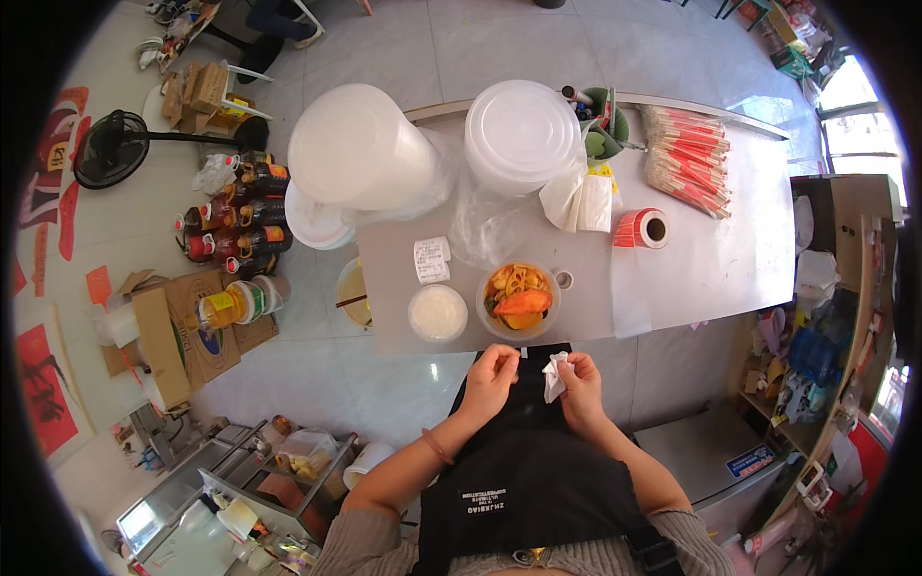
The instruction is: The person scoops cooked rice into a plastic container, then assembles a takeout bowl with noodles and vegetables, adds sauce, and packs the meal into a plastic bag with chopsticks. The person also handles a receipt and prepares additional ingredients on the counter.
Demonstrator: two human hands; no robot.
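My right hand [581,389] pinches a crumpled white tissue [555,376] in front of my black apron [533,461]. Beside it, my left hand [493,376] has its fingers curled in, with nothing visible in them. Both hands are just short of the table's near edge. Beyond them stands an uncovered round plastic bowl of food [518,299], with noodles, greens and a large orange-red piece on top. Left of that bowl sits a round tub of white rice [437,313]. A curled printed receipt [431,260] lies behind the rice.
On the metal table [742,266] are stacked plastic containers [353,144], lids [522,133], napkins [587,201], a red label roll [639,229] and wrapped chopsticks [688,158]. Large bottles [241,212] and a carton [202,338] stand left. Right is a shelf unit [828,345]. A person's leg [284,21] shows far back.
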